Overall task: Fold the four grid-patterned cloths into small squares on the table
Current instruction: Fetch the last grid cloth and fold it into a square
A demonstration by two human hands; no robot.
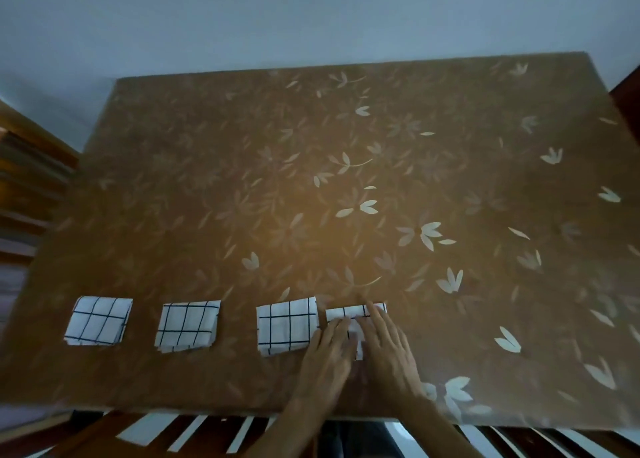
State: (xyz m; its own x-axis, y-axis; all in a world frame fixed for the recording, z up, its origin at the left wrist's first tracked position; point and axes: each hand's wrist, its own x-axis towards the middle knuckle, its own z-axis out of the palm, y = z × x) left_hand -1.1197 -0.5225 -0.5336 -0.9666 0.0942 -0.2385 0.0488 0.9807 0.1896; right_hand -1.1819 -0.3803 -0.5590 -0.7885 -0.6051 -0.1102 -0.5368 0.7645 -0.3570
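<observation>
From the head camera, a brown, flower-patterned table fills most of the view, and four white cloths with dark grid lines lie in a row along its near edge. The first cloth sits furthest left, folded into a small square. The second cloth lies well apart to its right, also folded small, with its layered edges showing at the bottom. The third cloth comes next, folded the same way. The fourth cloth lies just beside the third, nearly touching it, and is largely covered by both hands. The left hand lies flat on its left part with fingers stretched out and close together. The right hand lies flat on its right part, fingers straight and reaching to the far edge. Neither hand pinches the fabric; both press down on it. A pale wall stands behind the table, and wooden slats show below the near edge.
</observation>
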